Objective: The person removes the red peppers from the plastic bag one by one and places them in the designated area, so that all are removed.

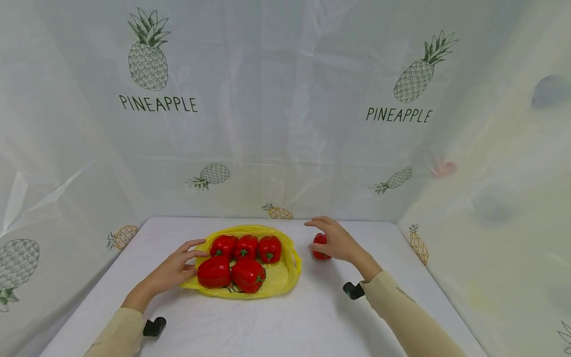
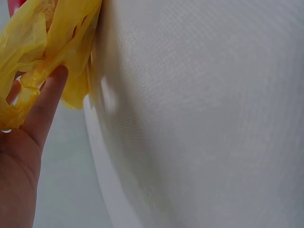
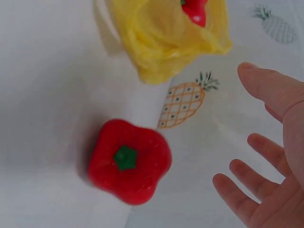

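Observation:
A yellow plastic bag lies spread open on the table, with several red bell peppers in it. At the bag's left rim, my left hand holds the plastic between thumb and fingers; the left wrist view shows the thumb along the outside and other fingers partly hidden behind the folds. To the right of the bag stands a single red bell pepper, its green stem facing the right wrist camera. My right hand is beside this pepper, fingers spread apart, with a gap between them and it in the right wrist view.
A white cloth covers the table. Pale sheeting printed with pineapples hangs behind the table's far edge and along both sides. The bag's right handle loop points toward the lone pepper.

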The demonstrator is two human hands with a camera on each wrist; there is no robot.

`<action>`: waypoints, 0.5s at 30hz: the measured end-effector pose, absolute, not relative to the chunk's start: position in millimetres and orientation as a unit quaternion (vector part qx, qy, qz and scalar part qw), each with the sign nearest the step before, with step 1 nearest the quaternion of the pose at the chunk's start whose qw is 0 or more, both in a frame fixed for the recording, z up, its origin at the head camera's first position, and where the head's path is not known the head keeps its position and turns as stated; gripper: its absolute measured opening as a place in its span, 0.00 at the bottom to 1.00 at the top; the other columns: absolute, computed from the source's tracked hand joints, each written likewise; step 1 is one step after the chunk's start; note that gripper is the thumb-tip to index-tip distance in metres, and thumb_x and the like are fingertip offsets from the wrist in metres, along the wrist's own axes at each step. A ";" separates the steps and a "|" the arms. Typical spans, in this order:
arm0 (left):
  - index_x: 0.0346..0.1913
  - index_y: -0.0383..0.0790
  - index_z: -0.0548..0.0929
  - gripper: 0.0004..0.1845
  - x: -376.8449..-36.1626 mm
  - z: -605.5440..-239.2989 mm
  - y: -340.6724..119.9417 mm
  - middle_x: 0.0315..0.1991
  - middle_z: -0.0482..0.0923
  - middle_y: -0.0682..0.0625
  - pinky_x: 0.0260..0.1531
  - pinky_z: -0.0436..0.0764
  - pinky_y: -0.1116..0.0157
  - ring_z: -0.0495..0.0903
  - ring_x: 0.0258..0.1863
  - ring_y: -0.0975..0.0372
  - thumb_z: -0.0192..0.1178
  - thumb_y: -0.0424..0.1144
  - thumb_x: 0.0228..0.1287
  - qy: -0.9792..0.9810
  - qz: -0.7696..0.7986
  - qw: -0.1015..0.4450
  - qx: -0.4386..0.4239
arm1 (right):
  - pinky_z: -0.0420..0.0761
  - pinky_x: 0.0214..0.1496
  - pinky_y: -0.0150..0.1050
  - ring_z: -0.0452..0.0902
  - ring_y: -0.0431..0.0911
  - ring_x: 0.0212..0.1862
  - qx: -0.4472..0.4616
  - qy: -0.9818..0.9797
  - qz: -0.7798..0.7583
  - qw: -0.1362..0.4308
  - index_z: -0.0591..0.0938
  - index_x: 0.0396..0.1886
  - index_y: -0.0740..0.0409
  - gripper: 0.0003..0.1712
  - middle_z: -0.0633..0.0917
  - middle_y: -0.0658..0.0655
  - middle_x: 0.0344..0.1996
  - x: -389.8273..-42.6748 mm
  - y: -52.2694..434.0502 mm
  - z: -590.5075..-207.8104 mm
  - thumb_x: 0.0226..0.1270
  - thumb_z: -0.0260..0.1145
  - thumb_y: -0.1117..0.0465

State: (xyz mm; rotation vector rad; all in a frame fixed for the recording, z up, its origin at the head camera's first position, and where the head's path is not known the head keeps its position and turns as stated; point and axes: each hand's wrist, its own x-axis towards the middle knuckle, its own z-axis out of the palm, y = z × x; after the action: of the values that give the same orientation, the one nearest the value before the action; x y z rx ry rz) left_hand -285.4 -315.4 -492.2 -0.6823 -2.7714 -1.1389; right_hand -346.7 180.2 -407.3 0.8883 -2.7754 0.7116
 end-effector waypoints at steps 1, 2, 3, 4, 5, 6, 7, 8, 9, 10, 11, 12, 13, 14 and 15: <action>0.63 0.40 0.85 0.22 -285.3 -492.1 -315.4 0.81 0.58 0.38 0.54 0.90 0.58 0.67 0.74 0.34 0.63 0.22 0.69 -0.901 -0.370 0.034 -0.222 | 0.79 0.71 0.62 0.69 0.58 0.75 0.302 -0.921 0.235 0.072 0.79 0.73 0.49 0.35 0.75 0.58 0.73 -344.9 177.3 -405.0 0.67 0.79 0.54; 0.63 0.40 0.85 0.22 -285.2 -492.0 -315.4 0.81 0.58 0.38 0.54 0.89 0.58 0.67 0.74 0.34 0.63 0.22 0.69 -0.902 -0.371 0.033 -0.221 | 0.79 0.71 0.62 0.69 0.59 0.75 0.308 -0.919 0.234 0.073 0.79 0.73 0.49 0.35 0.75 0.59 0.73 -343.4 174.3 -403.2 0.67 0.79 0.54; 0.63 0.40 0.85 0.22 -285.3 -492.1 -315.5 0.81 0.58 0.39 0.54 0.89 0.58 0.67 0.74 0.34 0.63 0.23 0.69 -0.901 -0.371 0.032 -0.221 | 0.79 0.71 0.63 0.69 0.59 0.75 0.315 -0.918 0.231 0.075 0.79 0.73 0.49 0.36 0.75 0.59 0.73 -342.1 171.4 -401.7 0.67 0.79 0.53; 0.63 0.40 0.85 0.22 -285.3 -492.2 -315.5 0.81 0.58 0.39 0.54 0.89 0.58 0.67 0.74 0.34 0.63 0.23 0.69 -0.901 -0.371 0.033 -0.221 | 0.79 0.71 0.63 0.68 0.59 0.75 0.320 -0.916 0.229 0.076 0.79 0.73 0.49 0.36 0.75 0.59 0.74 -340.7 168.4 -400.0 0.67 0.79 0.53; 0.63 0.40 0.85 0.22 -285.1 -492.1 -315.3 0.81 0.58 0.39 0.54 0.89 0.57 0.67 0.74 0.34 0.63 0.22 0.69 -0.901 -0.372 0.033 -0.222 | 0.78 0.72 0.63 0.68 0.59 0.76 0.324 -0.915 0.227 0.074 0.79 0.73 0.48 0.36 0.74 0.59 0.74 -339.5 165.4 -398.5 0.67 0.79 0.53; 0.63 0.39 0.85 0.22 -285.1 -492.1 -315.2 0.81 0.58 0.38 0.54 0.89 0.57 0.67 0.74 0.34 0.63 0.22 0.69 -0.900 -0.373 0.033 -0.223 | 0.78 0.72 0.62 0.68 0.59 0.76 0.330 -0.914 0.224 0.074 0.79 0.73 0.48 0.36 0.74 0.60 0.75 -338.5 162.6 -397.4 0.67 0.79 0.52; 0.63 0.39 0.85 0.22 -284.9 -492.0 -315.0 0.81 0.58 0.38 0.54 0.89 0.57 0.67 0.74 0.34 0.63 0.22 0.69 -0.899 -0.375 0.033 -0.224 | 0.77 0.73 0.62 0.68 0.59 0.76 0.335 -0.913 0.221 0.075 0.79 0.73 0.48 0.36 0.74 0.60 0.75 -337.4 159.9 -396.5 0.67 0.78 0.52; 0.63 0.39 0.85 0.22 -284.8 -491.9 -314.8 0.80 0.58 0.38 0.54 0.89 0.57 0.67 0.74 0.34 0.63 0.22 0.69 -0.898 -0.376 0.033 -0.225 | 0.77 0.73 0.62 0.68 0.59 0.76 0.342 -0.911 0.219 0.078 0.79 0.73 0.48 0.36 0.74 0.60 0.75 -336.5 157.3 -395.9 0.67 0.79 0.52; 0.63 0.38 0.85 0.21 -284.6 -491.9 -314.6 0.80 0.58 0.38 0.54 0.89 0.57 0.66 0.74 0.34 0.62 0.22 0.69 -0.898 -0.376 0.033 -0.226 | 0.77 0.73 0.62 0.68 0.60 0.76 0.347 -0.909 0.217 0.079 0.79 0.73 0.48 0.36 0.74 0.61 0.75 -335.5 154.8 -395.4 0.67 0.79 0.53; 0.63 0.38 0.85 0.21 -284.5 -491.8 -314.4 0.80 0.58 0.37 0.55 0.89 0.56 0.66 0.74 0.34 0.63 0.22 0.69 -0.898 -0.376 0.034 -0.226 | 0.77 0.73 0.62 0.68 0.59 0.76 0.351 -0.908 0.216 0.079 0.79 0.73 0.48 0.36 0.74 0.60 0.75 -334.6 152.1 -394.9 0.67 0.79 0.53; 0.63 0.38 0.85 0.21 -284.4 -491.8 -314.3 0.80 0.58 0.37 0.55 0.89 0.56 0.66 0.74 0.33 0.63 0.22 0.69 -0.898 -0.377 0.034 -0.226 | 0.77 0.73 0.62 0.68 0.59 0.76 0.355 -0.907 0.215 0.079 0.79 0.73 0.48 0.36 0.73 0.60 0.75 -333.7 149.6 -394.9 0.67 0.79 0.53; 0.63 0.38 0.85 0.21 -284.4 -491.8 -314.3 0.80 0.58 0.37 0.55 0.89 0.57 0.66 0.74 0.33 0.63 0.23 0.70 -0.898 -0.377 0.033 -0.226 | 0.77 0.73 0.62 0.68 0.59 0.76 0.358 -0.905 0.214 0.079 0.79 0.73 0.49 0.36 0.73 0.60 0.75 -332.8 147.2 -395.0 0.67 0.79 0.53; 0.63 0.38 0.85 0.21 -284.3 -491.8 -314.3 0.80 0.57 0.37 0.55 0.89 0.57 0.66 0.74 0.33 0.63 0.23 0.70 -0.898 -0.377 0.032 -0.225 | 0.78 0.73 0.62 0.69 0.60 0.75 0.362 -0.904 0.216 0.079 0.79 0.73 0.49 0.36 0.73 0.61 0.75 -331.8 144.8 -395.3 0.67 0.79 0.54; 0.63 0.38 0.85 0.21 -284.4 -491.9 -314.4 0.80 0.57 0.37 0.55 0.89 0.57 0.66 0.74 0.33 0.63 0.23 0.70 -0.898 -0.376 0.032 -0.224 | 0.78 0.73 0.62 0.69 0.60 0.75 0.364 -0.903 0.216 0.077 0.79 0.73 0.49 0.36 0.73 0.61 0.75 -331.0 142.3 -395.6 0.66 0.79 0.54; 0.63 0.38 0.84 0.21 -284.4 -491.9 -314.4 0.80 0.57 0.37 0.55 0.89 0.57 0.66 0.74 0.33 0.63 0.23 0.70 -0.899 -0.376 0.032 -0.223 | 0.77 0.73 0.62 0.68 0.59 0.76 0.365 -0.902 0.218 0.074 0.79 0.73 0.49 0.36 0.73 0.61 0.75 -330.0 139.8 -396.0 0.66 0.80 0.54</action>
State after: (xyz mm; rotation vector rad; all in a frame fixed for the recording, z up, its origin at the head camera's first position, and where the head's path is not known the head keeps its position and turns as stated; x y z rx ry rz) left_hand -284.4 -314.4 -491.9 -0.6876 -2.7677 -1.1592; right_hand -330.0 139.8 -396.0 1.0953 -2.7069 0.6543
